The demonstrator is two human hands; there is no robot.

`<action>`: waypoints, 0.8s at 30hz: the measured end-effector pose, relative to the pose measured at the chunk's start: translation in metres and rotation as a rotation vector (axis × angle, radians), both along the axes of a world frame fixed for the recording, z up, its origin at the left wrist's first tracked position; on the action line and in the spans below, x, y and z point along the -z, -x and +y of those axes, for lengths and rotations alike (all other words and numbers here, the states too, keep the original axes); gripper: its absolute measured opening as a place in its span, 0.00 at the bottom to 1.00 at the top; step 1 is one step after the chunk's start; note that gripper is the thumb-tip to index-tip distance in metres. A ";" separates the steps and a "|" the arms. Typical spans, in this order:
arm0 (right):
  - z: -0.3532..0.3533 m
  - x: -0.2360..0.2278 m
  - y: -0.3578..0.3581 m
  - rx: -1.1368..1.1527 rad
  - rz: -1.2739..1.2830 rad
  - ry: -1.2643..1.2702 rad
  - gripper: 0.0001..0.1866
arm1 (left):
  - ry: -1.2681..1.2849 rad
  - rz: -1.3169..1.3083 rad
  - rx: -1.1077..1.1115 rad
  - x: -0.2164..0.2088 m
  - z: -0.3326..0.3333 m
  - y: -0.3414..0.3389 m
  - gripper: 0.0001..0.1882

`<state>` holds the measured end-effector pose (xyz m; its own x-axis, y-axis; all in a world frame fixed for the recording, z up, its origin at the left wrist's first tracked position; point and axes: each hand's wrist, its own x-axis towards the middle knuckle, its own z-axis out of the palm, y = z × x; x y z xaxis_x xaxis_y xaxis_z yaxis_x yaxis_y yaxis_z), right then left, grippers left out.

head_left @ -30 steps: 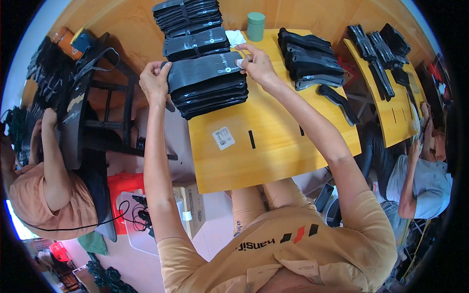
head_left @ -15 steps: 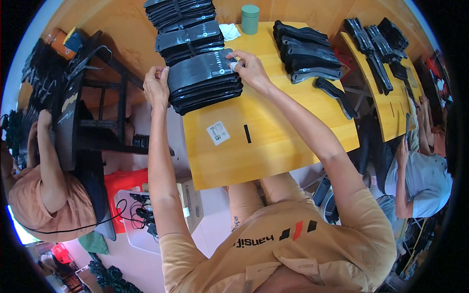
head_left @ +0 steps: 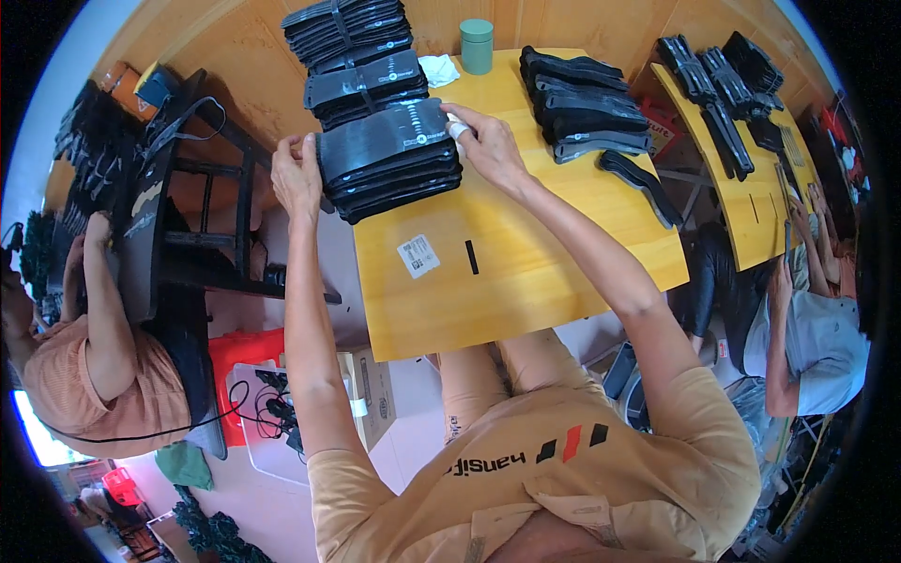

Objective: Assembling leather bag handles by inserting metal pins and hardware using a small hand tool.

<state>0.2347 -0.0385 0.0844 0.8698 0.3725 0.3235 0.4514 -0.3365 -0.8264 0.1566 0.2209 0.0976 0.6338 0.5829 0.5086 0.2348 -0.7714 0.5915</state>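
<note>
A stack of flat, slightly curved black pieces [head_left: 385, 150] lies at the near left of the yellow table, its top sheet glossy with white printed marks. At the stack's left end is my left hand [head_left: 298, 178], thumb and fingers bent against its edge. My right hand [head_left: 493, 150] presses the opposite end, with a white wrap on one finger. The stack sits between both hands; some fingertips are hidden behind its edges. Directly behind it are a strapped black bundle [head_left: 361, 84] and another tied stack [head_left: 343, 33].
The yellow table [head_left: 526, 291] bears a white label [head_left: 418, 256], a short black strip [head_left: 472, 257], a green tin [head_left: 477, 47], white tissue [head_left: 438, 69], more black pieces [head_left: 591, 108] and one loose curved piece [head_left: 643, 188]. People work left [head_left: 113, 366] and right [head_left: 807, 338].
My right fingers have drawn back from the stack's top to its right edge. My left hand has shifted slightly left. The stack stays in nearly the same place.
</note>
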 end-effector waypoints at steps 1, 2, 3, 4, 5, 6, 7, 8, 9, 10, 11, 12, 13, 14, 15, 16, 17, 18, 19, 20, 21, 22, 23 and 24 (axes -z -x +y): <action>-0.009 -0.003 0.004 0.007 -0.017 -0.025 0.17 | -0.001 0.001 -0.001 0.000 0.000 0.007 0.18; -0.019 -0.006 0.008 0.017 -0.036 -0.049 0.17 | 0.038 -0.049 0.025 0.002 0.002 0.014 0.19; -0.034 -0.009 0.015 0.027 -0.035 -0.077 0.17 | 0.077 -0.099 0.050 0.004 0.003 0.024 0.19; -0.054 -0.013 0.026 0.035 -0.036 -0.109 0.18 | 0.114 -0.107 0.064 0.008 0.005 0.038 0.18; -0.079 -0.020 0.037 0.088 0.012 -0.141 0.17 | 0.113 -0.155 0.091 0.014 -0.001 0.050 0.17; -0.109 -0.021 0.048 0.146 0.061 -0.173 0.17 | 0.170 -0.177 0.121 0.023 -0.007 0.065 0.17; -0.135 -0.016 0.057 0.234 0.067 -0.179 0.17 | 0.208 -0.178 0.082 0.036 -0.004 0.090 0.16; -0.163 -0.006 0.065 0.323 0.076 -0.184 0.16 | 0.272 -0.099 0.009 0.056 0.004 0.118 0.16; -0.196 0.004 0.073 0.450 0.090 -0.168 0.16 | 0.484 -0.075 -0.039 0.064 -0.011 0.141 0.16; -0.228 0.017 0.081 0.573 0.104 -0.156 0.15 | 0.526 -0.039 -0.101 0.074 -0.025 0.165 0.16; -0.257 0.037 0.086 0.719 0.000 -0.123 0.15 | 0.428 -0.098 -0.129 0.099 -0.024 0.193 0.17; -0.286 0.056 0.094 0.879 -0.105 -0.078 0.15 | 0.269 -0.060 -0.174 0.100 -0.048 0.208 0.18; -0.303 0.058 0.109 1.031 -0.015 0.054 0.18 | 0.462 0.010 -0.211 0.108 -0.065 0.224 0.19; -0.331 0.077 0.120 1.143 -0.155 0.210 0.21 | 0.659 0.079 -0.240 0.116 -0.081 0.233 0.20; -0.334 0.076 0.132 1.231 -0.017 0.283 0.24 | 0.748 0.008 -0.193 0.129 -0.092 0.241 0.20; -0.349 0.091 0.136 1.271 0.051 0.309 0.23 | 0.843 -0.061 -0.130 0.141 -0.104 0.240 0.20; -0.356 0.105 0.135 1.300 0.130 0.340 0.23 | 0.841 -0.056 -0.128 0.141 -0.118 0.235 0.20; -0.360 0.119 0.132 1.302 0.134 0.341 0.23 | 1.050 -0.159 -0.148 0.139 -0.131 0.225 0.20; -0.352 0.121 0.127 1.267 0.376 -0.051 0.23 | 1.256 -0.273 -0.168 0.137 -0.137 0.220 0.19; -0.348 0.123 0.121 1.190 0.603 -0.444 0.22 | 1.309 -0.360 -0.127 0.133 -0.139 0.217 0.17; -0.352 0.141 0.115 1.189 0.599 -0.451 0.22 | 1.307 -0.365 -0.121 0.133 -0.140 0.215 0.17; -0.359 0.165 0.107 1.286 0.407 -0.429 0.21 | 1.283 -0.376 -0.167 0.135 -0.140 0.210 0.18; -0.354 0.169 0.102 1.370 0.218 -0.398 0.20 | 1.257 -0.388 -0.224 0.137 -0.140 0.208 0.18; -0.351 0.172 0.101 1.399 0.187 -0.425 0.19 | 1.255 -0.391 -0.224 0.139 -0.139 0.208 0.18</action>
<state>0.1339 -0.3899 -0.0874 0.4744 -0.8796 0.0360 -0.1517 -0.1220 -0.9809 -0.0510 0.0818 -0.0413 0.3995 0.8589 -0.3203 -0.0628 0.3742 0.9252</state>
